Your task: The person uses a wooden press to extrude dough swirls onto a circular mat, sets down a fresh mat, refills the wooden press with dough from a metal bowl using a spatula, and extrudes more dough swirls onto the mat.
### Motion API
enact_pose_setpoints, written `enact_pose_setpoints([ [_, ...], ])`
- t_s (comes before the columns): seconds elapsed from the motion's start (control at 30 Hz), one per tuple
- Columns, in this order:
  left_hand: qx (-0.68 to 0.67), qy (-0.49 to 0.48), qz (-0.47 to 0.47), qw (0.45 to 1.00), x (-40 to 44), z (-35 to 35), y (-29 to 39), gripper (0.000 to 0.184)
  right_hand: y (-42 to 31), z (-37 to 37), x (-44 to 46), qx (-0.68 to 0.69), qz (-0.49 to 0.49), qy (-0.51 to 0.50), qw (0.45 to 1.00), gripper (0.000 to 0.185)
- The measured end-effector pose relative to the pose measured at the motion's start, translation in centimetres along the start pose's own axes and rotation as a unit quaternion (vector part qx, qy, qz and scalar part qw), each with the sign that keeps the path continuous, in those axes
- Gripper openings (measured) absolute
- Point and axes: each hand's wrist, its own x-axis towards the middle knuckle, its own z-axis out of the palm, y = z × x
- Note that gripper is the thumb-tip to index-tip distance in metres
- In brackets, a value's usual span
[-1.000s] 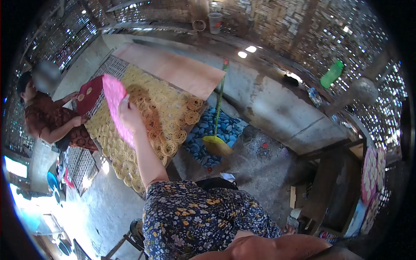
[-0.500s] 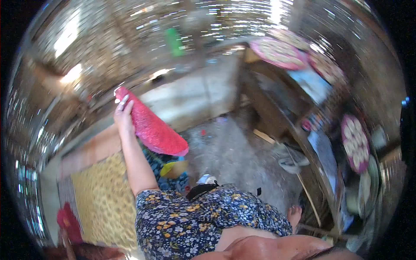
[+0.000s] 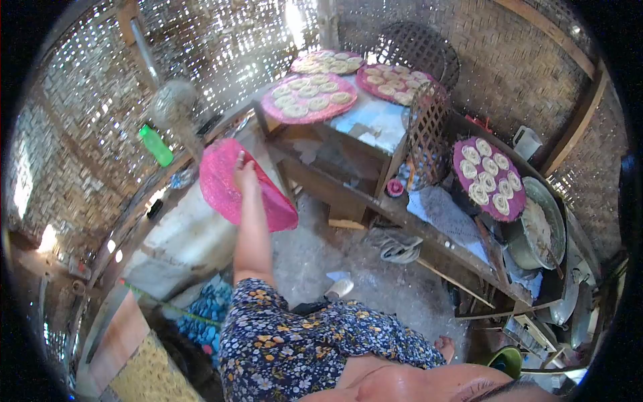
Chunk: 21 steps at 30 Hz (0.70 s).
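Note:
My left hand (image 3: pixel 245 173) is closed on a round pink mat (image 3: pixel 218 184), gripping it near its upper middle. The mat hangs tilted, bent along a fold, with nothing on its visible face. Ahead of it, several similar pink mats with pale coiled strands lie on a table, the nearest mat (image 3: pixel 309 99) at the table's left corner. A purple-pink mat (image 3: pixel 491 178) bearing more coils rests farther right. My right hand is out of view.
A wooden bench (image 3: pixel 435 231) runs along the right, holding a large metal basin (image 3: pixel 529 248) and a woven basket (image 3: pixel 427 134). A green bottle (image 3: pixel 156 145) is by the left wall. A bundled grey bag (image 3: pixel 395 245) lies on the floor.
My view has swung right, bringing the table and bench closer to the middle. The pink mat, still in my left hand, has turned from nearly edge-on to show more of its face.

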Motion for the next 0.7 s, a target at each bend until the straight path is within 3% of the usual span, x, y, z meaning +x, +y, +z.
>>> enact_pose_setpoints([
  [0.17,-0.142,0.039,-0.178,0.973,0.2,11.3,-8.8,0.051,-3.7,2.0,2.1,-0.037,0.09,0.05,0.994,0.025],
  [0.23,-0.245,0.084,-0.247,0.934,0.5,14.7,-12.0,0.054,-5.7,2.2,3.1,-0.056,0.111,0.054,0.991,0.026],
  [0.37,-0.303,0.067,-0.263,0.913,1.1,20.8,-20.1,0.053,-9.4,1.6,4.4,-0.081,0.134,0.039,0.987,0.026],
  [0.4,-0.322,0.004,-0.3,0.898,0.8,21.8,-21.2,0.049,-10.0,1.4,4.5,-0.085,0.14,0.032,0.986,0.027],
  [0.53,-0.387,0.016,-0.446,0.807,-1.9,27.1,-21.9,0.045,-11.9,0.4,4.9,-0.095,0.17,0.012,0.981,0.028],
  [0.7,-0.394,-0.026,-0.507,0.766,-5.1,30.3,-24.4,0.044,-13.5,-0.3,4.8,-0.106,0.196,-0.01,0.975,0.029],
])
